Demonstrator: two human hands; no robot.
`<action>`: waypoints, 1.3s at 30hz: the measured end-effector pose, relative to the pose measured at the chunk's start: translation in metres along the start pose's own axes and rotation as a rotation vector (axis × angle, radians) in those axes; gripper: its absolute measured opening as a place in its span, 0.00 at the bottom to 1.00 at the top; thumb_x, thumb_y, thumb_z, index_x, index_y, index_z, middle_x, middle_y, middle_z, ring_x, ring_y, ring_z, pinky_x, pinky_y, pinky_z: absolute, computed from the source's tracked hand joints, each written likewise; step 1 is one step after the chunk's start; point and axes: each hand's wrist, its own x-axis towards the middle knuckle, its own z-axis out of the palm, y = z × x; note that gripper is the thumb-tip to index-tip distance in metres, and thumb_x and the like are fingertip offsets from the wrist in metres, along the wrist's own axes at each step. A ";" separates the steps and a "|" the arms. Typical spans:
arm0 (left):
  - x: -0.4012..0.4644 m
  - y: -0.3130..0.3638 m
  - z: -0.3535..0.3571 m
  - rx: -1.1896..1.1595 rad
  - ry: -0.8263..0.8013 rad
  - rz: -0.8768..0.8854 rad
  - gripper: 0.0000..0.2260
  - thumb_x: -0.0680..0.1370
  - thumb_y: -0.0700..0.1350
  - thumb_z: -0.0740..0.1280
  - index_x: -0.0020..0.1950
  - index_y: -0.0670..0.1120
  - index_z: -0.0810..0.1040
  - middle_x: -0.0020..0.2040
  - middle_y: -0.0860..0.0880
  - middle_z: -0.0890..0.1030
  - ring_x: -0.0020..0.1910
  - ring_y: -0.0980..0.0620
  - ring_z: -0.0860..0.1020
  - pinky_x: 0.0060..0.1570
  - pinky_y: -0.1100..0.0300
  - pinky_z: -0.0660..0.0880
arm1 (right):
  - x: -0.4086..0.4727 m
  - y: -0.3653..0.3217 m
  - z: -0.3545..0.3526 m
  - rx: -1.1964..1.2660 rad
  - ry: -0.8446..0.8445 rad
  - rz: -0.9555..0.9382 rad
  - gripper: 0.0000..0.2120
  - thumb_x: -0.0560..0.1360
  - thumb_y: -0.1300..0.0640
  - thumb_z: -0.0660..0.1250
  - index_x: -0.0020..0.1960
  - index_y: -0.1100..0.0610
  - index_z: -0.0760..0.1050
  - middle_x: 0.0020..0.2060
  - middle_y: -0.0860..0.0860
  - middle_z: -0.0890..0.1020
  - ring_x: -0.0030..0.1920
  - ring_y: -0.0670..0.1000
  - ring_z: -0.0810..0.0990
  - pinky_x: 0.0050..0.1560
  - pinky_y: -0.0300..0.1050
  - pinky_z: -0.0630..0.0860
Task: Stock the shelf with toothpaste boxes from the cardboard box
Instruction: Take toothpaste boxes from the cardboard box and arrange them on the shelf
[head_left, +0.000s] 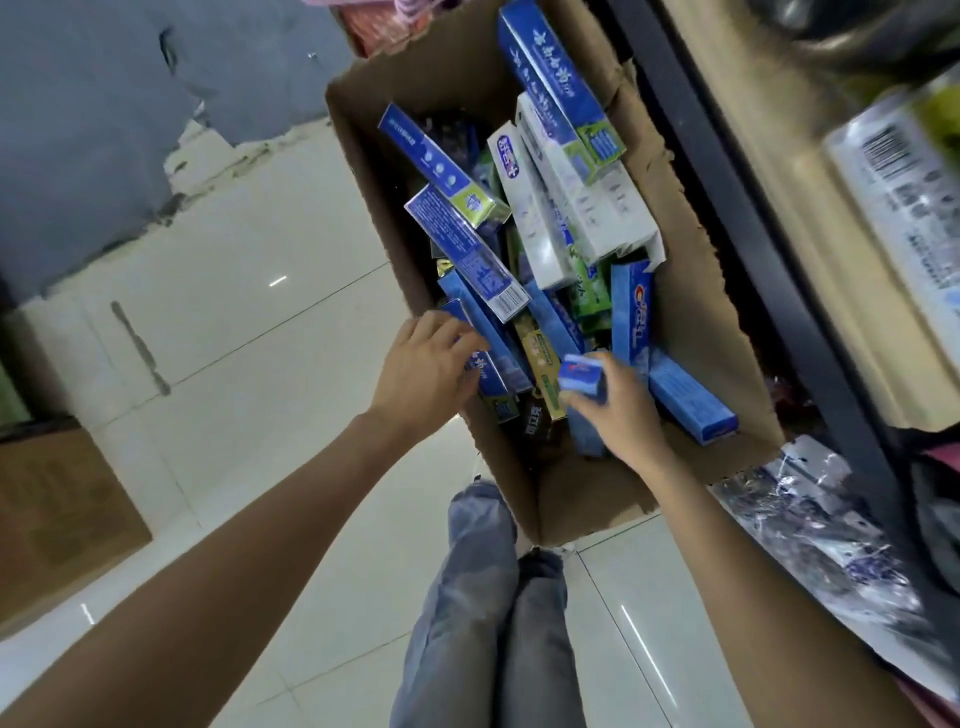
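Observation:
An open cardboard box (691, 312) stands on the floor, filled with several toothpaste boxes in blue, white and green. My left hand (421, 374) reaches in at the near left and its fingers curl round a blue toothpaste box (493, 348). My right hand (618, 410) grips the end of another blue toothpaste box (582, 379), which stands nearly upright in the near part of the carton. A white toothpaste box (582, 182) and a long blue one (556, 88) lean at the far end. The shelf (789, 218) runs along the right.
A white packaged item with a barcode (904, 208) lies on the shelf. Plastic-wrapped goods (821, 535) sit at the lower right. A brown carton (57, 519) stands on the white tiled floor at left. My legs (483, 623) are below the box.

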 end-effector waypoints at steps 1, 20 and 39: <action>0.010 0.000 0.000 0.002 -0.052 -0.018 0.14 0.75 0.45 0.65 0.60 0.47 0.77 0.57 0.48 0.79 0.60 0.45 0.73 0.60 0.56 0.61 | 0.002 -0.001 -0.007 0.110 0.040 0.075 0.18 0.72 0.56 0.72 0.59 0.58 0.72 0.51 0.54 0.78 0.51 0.52 0.77 0.48 0.40 0.70; 0.125 0.051 0.085 0.716 -0.343 0.503 0.23 0.81 0.46 0.57 0.75 0.42 0.58 0.74 0.46 0.63 0.72 0.46 0.59 0.69 0.56 0.58 | 0.015 0.025 -0.028 0.084 0.269 0.274 0.18 0.76 0.55 0.66 0.61 0.61 0.66 0.51 0.50 0.77 0.48 0.47 0.75 0.34 0.24 0.66; 0.064 0.049 -0.038 0.024 -0.411 -0.052 0.28 0.75 0.66 0.60 0.65 0.48 0.66 0.49 0.45 0.79 0.48 0.42 0.79 0.42 0.53 0.73 | -0.102 -0.074 -0.108 0.653 0.654 0.139 0.14 0.74 0.59 0.69 0.55 0.49 0.68 0.51 0.48 0.78 0.48 0.38 0.79 0.48 0.31 0.74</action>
